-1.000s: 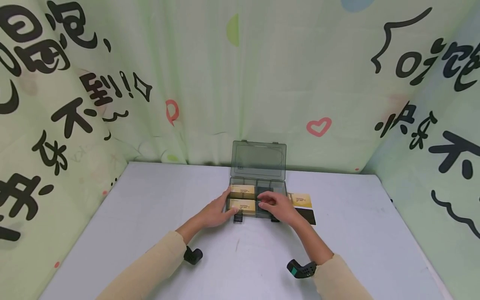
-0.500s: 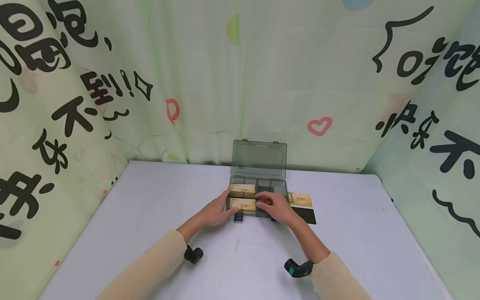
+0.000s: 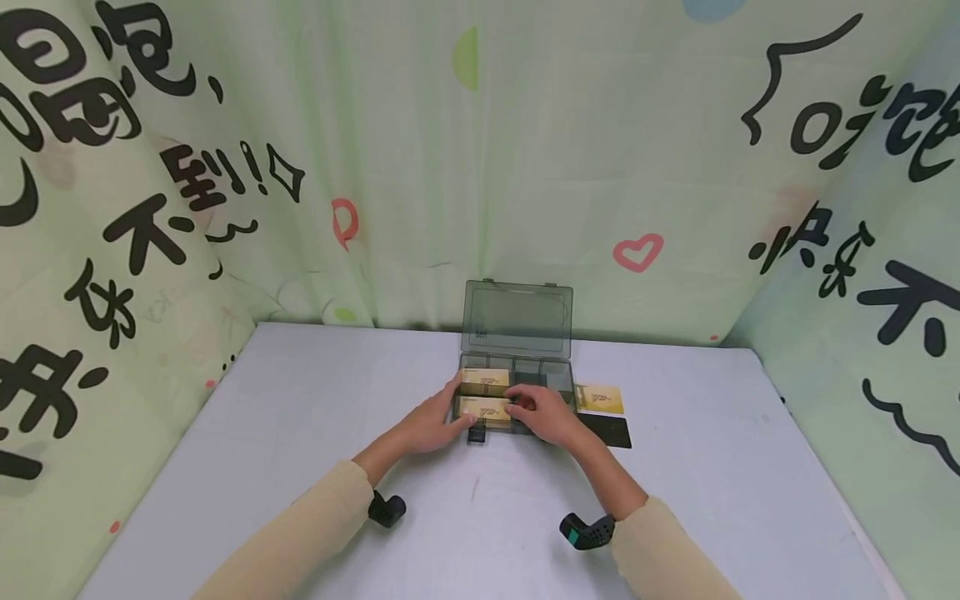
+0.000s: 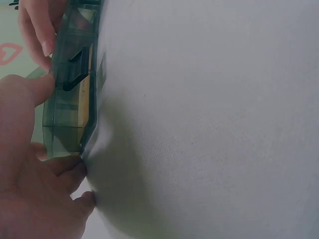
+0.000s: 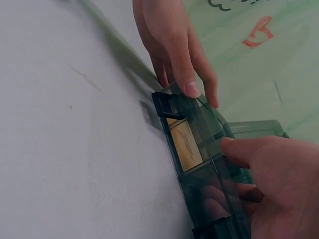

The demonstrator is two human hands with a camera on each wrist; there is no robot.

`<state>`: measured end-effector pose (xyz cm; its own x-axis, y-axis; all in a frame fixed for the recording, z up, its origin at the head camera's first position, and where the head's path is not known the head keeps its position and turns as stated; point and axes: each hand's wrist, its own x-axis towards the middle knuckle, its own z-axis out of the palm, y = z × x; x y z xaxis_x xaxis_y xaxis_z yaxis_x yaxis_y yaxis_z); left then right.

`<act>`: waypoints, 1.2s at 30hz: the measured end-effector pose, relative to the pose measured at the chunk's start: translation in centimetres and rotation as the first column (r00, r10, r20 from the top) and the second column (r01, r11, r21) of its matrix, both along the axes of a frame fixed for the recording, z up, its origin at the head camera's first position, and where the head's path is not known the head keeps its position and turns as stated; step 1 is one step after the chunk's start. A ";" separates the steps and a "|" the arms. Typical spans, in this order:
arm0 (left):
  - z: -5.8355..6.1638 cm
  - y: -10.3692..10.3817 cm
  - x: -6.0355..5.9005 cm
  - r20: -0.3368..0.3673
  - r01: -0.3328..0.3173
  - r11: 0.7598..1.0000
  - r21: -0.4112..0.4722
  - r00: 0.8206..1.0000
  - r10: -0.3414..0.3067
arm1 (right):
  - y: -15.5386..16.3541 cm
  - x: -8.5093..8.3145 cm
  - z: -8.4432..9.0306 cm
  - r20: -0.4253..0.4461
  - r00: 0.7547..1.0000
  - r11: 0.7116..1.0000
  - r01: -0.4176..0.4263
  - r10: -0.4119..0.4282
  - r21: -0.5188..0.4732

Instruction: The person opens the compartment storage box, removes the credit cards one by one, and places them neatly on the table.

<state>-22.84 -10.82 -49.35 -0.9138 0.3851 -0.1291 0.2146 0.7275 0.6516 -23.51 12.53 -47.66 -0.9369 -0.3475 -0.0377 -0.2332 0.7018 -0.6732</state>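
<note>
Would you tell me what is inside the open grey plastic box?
The box holds two gold card stacks in its left compartments. The far right compartments look empty; the right hand covers the near right one.

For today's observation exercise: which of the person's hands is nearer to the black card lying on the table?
Right. The right hand is over the box, just left of the black card. The left hand holds the box's far left side, farther from the card.
</note>
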 end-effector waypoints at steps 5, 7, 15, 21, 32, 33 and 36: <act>-0.1 0.1 0.0 0.006 -0.001 1.000 -0.010 1.000 0.001 | -0.1 -0.1 -0.2 0.007 1.000 1.000 0.007 -0.007 0.004; -0.1 0.1 0.0 0.004 -0.003 1.000 -0.011 1.000 0.003 | -0.1 -0.1 -0.2 0.006 1.000 1.000 0.010 -0.010 0.007; -0.2 0.1 0.0 0.015 0.004 1.000 -0.010 1.000 -0.004 | -0.1 0.1 0.0 0.023 1.000 0.999 -0.001 0.000 0.045; -0.2 0.0 0.0 0.002 0.004 1.000 -0.010 1.000 -0.004 | -0.1 -0.1 -0.1 0.016 1.000 0.998 -0.001 0.000 0.057; -0.5 -0.1 -0.2 0.005 0.000 1.000 -0.003 1.000 0.000 | -0.4 -0.2 -0.2 0.027 1.000 0.996 0.007 -0.010 0.086; -0.4 -0.1 -0.1 0.005 0.000 1.000 -0.002 1.000 0.000 | -0.5 -0.2 -0.3 0.028 1.000 0.996 0.008 -0.010 0.089; -0.4 -0.1 -0.1 0.002 0.002 1.000 0.002 1.000 -0.002 | -0.6 -0.3 -0.4 0.036 0.999 0.995 0.011 -0.015 0.098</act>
<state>-22.95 -10.89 -49.78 -0.9127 0.3872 -0.1303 0.2148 0.7261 0.6532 -23.82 11.96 -48.03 -0.9387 -0.3282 -0.1053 -0.1999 0.7673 -0.6093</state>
